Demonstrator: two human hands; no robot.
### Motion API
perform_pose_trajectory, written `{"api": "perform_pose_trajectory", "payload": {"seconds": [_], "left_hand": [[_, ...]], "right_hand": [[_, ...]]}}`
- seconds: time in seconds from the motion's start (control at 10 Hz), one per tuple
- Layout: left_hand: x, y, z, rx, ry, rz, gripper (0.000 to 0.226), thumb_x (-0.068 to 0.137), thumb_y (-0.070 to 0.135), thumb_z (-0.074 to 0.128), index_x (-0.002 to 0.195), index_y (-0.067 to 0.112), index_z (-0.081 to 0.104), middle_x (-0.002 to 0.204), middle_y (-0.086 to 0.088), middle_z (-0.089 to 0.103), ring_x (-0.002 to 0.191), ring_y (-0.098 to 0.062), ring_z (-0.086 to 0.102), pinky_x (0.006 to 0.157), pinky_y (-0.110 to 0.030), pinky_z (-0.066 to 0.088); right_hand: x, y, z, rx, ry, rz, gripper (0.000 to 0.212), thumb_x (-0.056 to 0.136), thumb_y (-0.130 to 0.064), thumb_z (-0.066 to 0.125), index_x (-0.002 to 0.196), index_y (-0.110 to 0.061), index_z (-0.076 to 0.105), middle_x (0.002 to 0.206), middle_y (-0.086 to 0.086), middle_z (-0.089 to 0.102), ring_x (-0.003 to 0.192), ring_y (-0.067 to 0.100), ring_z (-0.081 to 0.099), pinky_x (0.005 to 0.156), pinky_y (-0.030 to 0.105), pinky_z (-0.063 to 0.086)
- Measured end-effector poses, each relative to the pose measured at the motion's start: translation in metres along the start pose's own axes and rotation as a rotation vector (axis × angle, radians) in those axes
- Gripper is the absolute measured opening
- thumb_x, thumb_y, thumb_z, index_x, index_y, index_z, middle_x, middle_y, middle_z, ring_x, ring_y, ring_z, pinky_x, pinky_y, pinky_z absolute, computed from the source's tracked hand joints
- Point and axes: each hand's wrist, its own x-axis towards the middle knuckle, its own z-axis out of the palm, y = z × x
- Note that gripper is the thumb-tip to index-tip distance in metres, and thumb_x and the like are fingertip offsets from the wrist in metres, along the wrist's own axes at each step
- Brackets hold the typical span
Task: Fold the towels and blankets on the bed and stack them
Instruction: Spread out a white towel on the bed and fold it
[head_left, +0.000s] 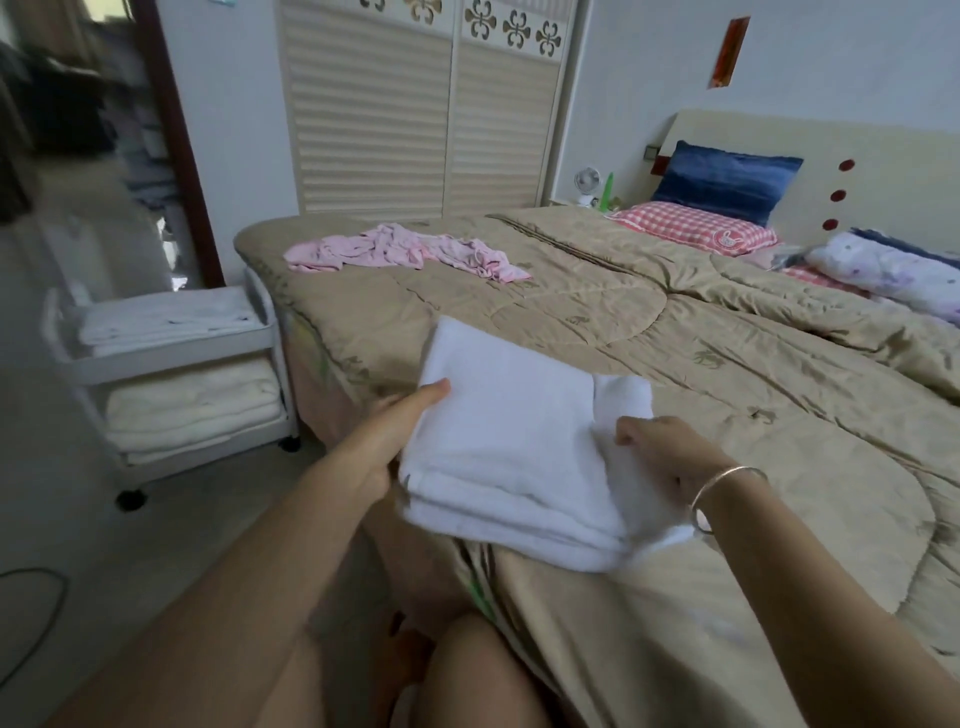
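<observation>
Two grips hold folded towel (509, 436): left hand (395, 431), right hand (670, 457) | tan quilt (675, 364) | wheeled cart (156, 358), probably linens (192, 400)

A pale wardrobe (426, 119) with two louvred doors and cut-out ornaments along the top fills the far wall. Left of it stands a dark door frame (176, 140), and the view beyond is blurred. A cream headboard (883, 156) carries three red dots (838, 196). A blue pillow (727, 179) leans against it, with a red-checked pillow (696, 227) flat in front and a floral pillow (893, 270) further right. Between wardrobe and headboard are a small white fan (587, 182) and a green bottle (607, 192). A red paper (729, 52) hangs on the wall. A white cart (166, 358) on black castors stands just beside the bed (727, 332). A dark cable (47, 613) loops on the floor (78, 519).
</observation>
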Motion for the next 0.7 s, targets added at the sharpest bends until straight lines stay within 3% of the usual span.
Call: {"api": "perform_pose_trajectory", "payload": {"seconds": [0.1, 0.2, 0.3, 0.4, 0.5, 0.6, 0.7], "left_hand": [[0.009, 0.019, -0.073, -0.064, 0.064, -0.023, 0.042, 0.087, 0.04, 0.067, 0.11, 0.005, 0.067, 0.101, -0.007, 0.074, 0.085, -0.019, 0.071, 0.076, -0.027, 0.055], [0.021, 0.026, -0.156, -0.143, 0.245, -0.038, 0.05, 0.088, 0.042, 0.064, 0.122, 0.005, 0.058, 0.115, -0.006, 0.063, 0.074, -0.019, 0.062, 0.061, -0.026, 0.049], [0.049, 0.016, -0.241, -0.217, 0.394, -0.01, 0.105, 0.035, 0.061, 0.092, 0.124, 0.013, 0.062, 0.123, -0.009, 0.065, 0.101, -0.025, 0.065, 0.089, -0.035, 0.05], [0.067, 0.023, -0.299, -0.285, 0.339, 0.044, 0.092, 0.04, 0.049, 0.094, 0.119, 0.011, 0.067, 0.115, -0.012, 0.07, 0.105, -0.028, 0.067, 0.095, -0.039, 0.049], [0.091, 0.031, -0.331, -0.318, 0.315, 0.118, 0.05, 0.078, 0.038, 0.073, 0.12, 0.013, 0.065, 0.115, -0.01, 0.07, 0.105, -0.026, 0.067, 0.085, -0.035, 0.052], [0.111, 0.043, -0.366, -0.301, 0.298, 0.118, 0.054, 0.083, 0.045, 0.065, 0.128, 0.016, 0.06, 0.122, -0.009, 0.067, 0.113, -0.026, 0.064, 0.1, -0.039, 0.046], [0.121, 0.055, -0.402, -0.248, 0.328, -0.02, 0.04, 0.085, 0.039, 0.067, 0.113, 0.01, 0.066, 0.11, -0.013, 0.071, 0.103, -0.029, 0.066, 0.089, -0.036, 0.051]], "right_hand": [[-0.002, -0.049, 0.053, 0.043, -0.142, -0.064, 0.021, 0.08, -0.026, 0.064, 0.086, -0.006, 0.063, 0.091, 0.01, 0.066, 0.087, 0.027, 0.063, 0.09, 0.044, 0.052], [0.006, -0.103, 0.124, 0.002, -0.257, -0.201, 0.034, 0.076, -0.039, 0.07, 0.093, -0.009, 0.067, 0.091, 0.01, 0.068, 0.083, 0.021, 0.065, 0.078, 0.034, 0.055], [0.02, -0.153, 0.194, -0.059, -0.337, -0.294, 0.032, 0.092, -0.028, 0.06, 0.109, -0.001, 0.062, 0.099, 0.011, 0.062, 0.077, 0.012, 0.054, 0.068, 0.024, 0.046], [0.044, -0.193, 0.263, -0.033, -0.389, -0.306, 0.046, 0.076, -0.031, 0.072, 0.111, -0.002, 0.062, 0.109, 0.014, 0.066, 0.086, 0.017, 0.057, 0.082, 0.031, 0.05], [0.069, -0.226, 0.324, -0.032, -0.389, -0.306, 0.068, 0.055, -0.04, 0.065, 0.114, -0.004, 0.063, 0.108, 0.013, 0.067, 0.084, 0.022, 0.061, 0.085, 0.035, 0.053], [0.091, -0.249, 0.37, -0.126, -0.351, -0.332, 0.067, 0.074, -0.047, 0.068, 0.123, -0.003, 0.058, 0.114, 0.014, 0.062, 0.089, 0.026, 0.058, 0.081, 0.028, 0.041], [0.114, -0.28, 0.408, -0.14, -0.389, -0.372, 0.057, 0.083, -0.036, 0.069, 0.125, -0.001, 0.056, 0.123, 0.016, 0.06, 0.112, 0.029, 0.057, 0.085, 0.027, 0.041]]}}
